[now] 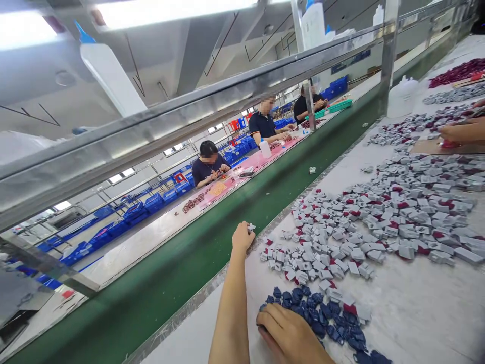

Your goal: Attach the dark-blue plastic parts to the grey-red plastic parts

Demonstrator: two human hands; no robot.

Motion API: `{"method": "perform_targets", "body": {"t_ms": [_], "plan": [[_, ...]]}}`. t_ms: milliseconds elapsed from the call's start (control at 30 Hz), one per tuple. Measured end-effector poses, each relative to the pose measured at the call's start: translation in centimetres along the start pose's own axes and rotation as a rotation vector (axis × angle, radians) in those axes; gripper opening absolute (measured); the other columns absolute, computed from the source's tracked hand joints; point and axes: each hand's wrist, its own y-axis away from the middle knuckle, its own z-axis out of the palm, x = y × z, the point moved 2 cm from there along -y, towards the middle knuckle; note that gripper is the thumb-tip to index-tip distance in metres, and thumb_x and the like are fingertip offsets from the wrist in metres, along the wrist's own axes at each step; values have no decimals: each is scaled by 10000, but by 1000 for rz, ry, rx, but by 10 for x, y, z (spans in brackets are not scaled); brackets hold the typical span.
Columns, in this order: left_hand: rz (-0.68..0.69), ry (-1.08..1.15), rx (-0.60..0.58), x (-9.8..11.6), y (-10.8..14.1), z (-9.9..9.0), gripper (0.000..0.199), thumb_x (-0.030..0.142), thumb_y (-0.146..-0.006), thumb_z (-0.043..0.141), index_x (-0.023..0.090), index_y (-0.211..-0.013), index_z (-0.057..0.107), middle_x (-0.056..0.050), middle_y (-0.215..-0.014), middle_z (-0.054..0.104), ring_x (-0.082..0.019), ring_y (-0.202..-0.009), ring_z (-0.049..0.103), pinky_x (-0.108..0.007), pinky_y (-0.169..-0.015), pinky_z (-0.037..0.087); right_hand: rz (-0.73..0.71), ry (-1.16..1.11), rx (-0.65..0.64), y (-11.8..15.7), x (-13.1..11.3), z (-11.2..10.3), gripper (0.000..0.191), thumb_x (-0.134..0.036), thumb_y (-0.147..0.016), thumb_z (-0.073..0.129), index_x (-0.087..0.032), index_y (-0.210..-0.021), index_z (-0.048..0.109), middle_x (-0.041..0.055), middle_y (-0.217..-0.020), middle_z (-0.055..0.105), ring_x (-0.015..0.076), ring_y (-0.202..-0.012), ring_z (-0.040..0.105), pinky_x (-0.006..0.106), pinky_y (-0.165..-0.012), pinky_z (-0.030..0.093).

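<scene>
My left hand (242,238) reaches out over the near edge of the green conveyor belt (182,283). Its fingers are pinched on a small light-grey plastic part (250,228), which shows at the fingertips. Closer to me, my right hand (290,331) rests at the left side of a pile of dark blue plastic parts (316,308). Its fingers are curled and the fingertips are hidden, so what they hold cannot be made out. Beyond the blue pile spreads a large heap of light-grey parts (341,242), some with dark red pieces attached or among them.
A co-worker's hand (464,132) is at the right over a brown board (428,146). A metal shelf rail (227,101) with white bottles (109,76) crosses above the belt. Several people sit across it. One grey part (312,170) lies on the belt.
</scene>
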Motion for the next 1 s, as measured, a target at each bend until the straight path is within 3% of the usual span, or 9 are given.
{"method": "perform_targets", "body": {"t_ms": [100, 167, 333, 433, 533, 600, 767, 867, 1000], "plan": [[-42, 230, 5, 14, 44, -21, 302, 301, -843, 530, 155, -1107, 527, -79, -1107, 560, -189, -922, 574, -394, -771, 500, 36, -64, -18, -3, 0, -7, 181, -113, -839, 385, -195, -850, 545, 29, -757, 600, 161, -699, 587, 256, -600, 472], [-96, 418, -3, 20, 91, -38, 272, 289, -844, 528, 145, -1075, 522, -60, -1005, 574, -152, -801, 582, -323, -659, 512, 31, -106, -13, -3, 1, -10, 178, -127, -844, 397, -189, -890, 557, 39, -792, 615, 166, -741, 600, 269, -642, 489], [-259, 912, 23, 20, 253, -79, 337, 352, -682, 691, 186, -876, 471, 49, -715, 468, -58, -575, 469, -124, -375, 305, 5, -217, -60, 8, -4, -12, 195, -188, -884, 404, -190, -972, 578, 59, -860, 652, 186, -789, 627, 307, -691, 500], [-368, 1175, 94, 19, 345, -88, 433, 483, -624, 700, 184, -842, 474, 14, -815, 511, -50, -610, 468, -97, -339, 264, -17, -272, -102, 14, -18, -15, 210, -224, -900, 403, -194, -1008, 580, 81, -954, 645, 204, -862, 625, 334, -741, 496], [-484, 1370, 151, 14, 409, -83, 397, 405, -624, 738, 165, -810, 483, -35, -900, 563, -45, -632, 491, -82, -343, 288, -67, -316, -191, 22, -42, -21, 207, -233, -896, 408, -198, -979, 594, 91, -970, 630, 205, -882, 614, 343, -767, 493], [-544, 1471, 198, 7, 437, -78, 342, 320, -634, 751, 148, -783, 495, -51, -893, 586, -42, -640, 503, -70, -353, 302, -103, -342, -287, 29, -62, -24, 195, -219, -885, 420, -201, -947, 604, 82, -938, 622, 180, -826, 614, 309, -722, 504], [-622, 1686, 339, -18, 475, -75, 249, 341, -715, 660, 142, -816, 548, -16, -786, 586, -40, -578, 504, -79, -345, 346, -118, -350, -564, 42, -112, -29, 230, -115, -843, 419, -169, -1016, 561, 62, -893, 621, 128, -737, 601, 230, -621, 503], [-680, 1711, 450, -30, 491, -76, 185, 165, -738, 633, 150, -911, 570, -35, -885, 626, -94, -755, 612, -186, -597, 547, -118, -272, -691, 43, -134, -25, 210, -100, -819, 445, -142, -1004, 535, 55, -843, 618, 124, -659, 584, 239, -590, 490], [-742, 1728, 599, -40, 505, -75, 298, 39, -734, 616, 158, -1007, 590, -77, -1042, 645, -122, -939, 624, -248, -831, 534, -222, -189, -805, 40, -149, -10, 174, -93, -810, 462, -167, -916, 579, 51, -854, 598, 136, -708, 579, 238, -613, 462]]}}
